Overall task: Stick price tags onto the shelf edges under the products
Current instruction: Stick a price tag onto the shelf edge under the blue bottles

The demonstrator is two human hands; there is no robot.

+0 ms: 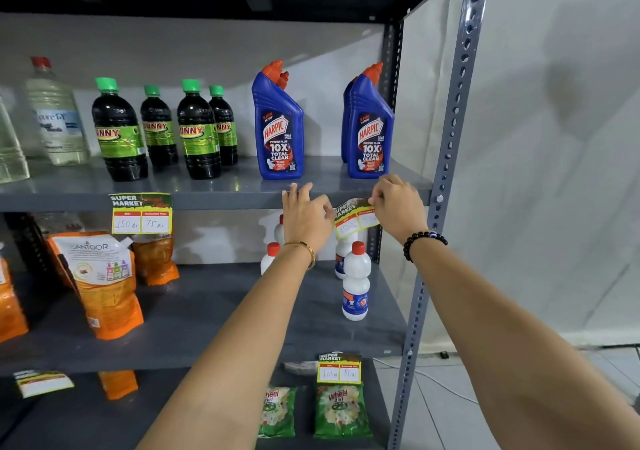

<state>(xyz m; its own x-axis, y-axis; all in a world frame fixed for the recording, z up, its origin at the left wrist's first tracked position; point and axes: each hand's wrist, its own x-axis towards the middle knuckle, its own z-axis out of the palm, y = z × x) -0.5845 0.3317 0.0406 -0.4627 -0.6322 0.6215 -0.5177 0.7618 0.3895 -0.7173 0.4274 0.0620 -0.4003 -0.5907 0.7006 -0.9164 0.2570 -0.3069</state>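
A "Super Market" price tag hangs tilted at the front edge of the upper grey shelf, below the blue Harpic bottles. My right hand pinches its top right corner against the shelf edge. My left hand is at the tag's left side, thumb and fingers at its left edge, other fingers spread upward. A tag of the same kind is stuck on this edge under the dark Sunny bottles. Another tag sits on the lower shelf edge above the Wheel packets.
White bottles with red caps stand on the middle shelf just below my hands. Orange Santoor pouches lie to the left. The perforated upright post stands right of my right hand. Clear bottles are at the far left.
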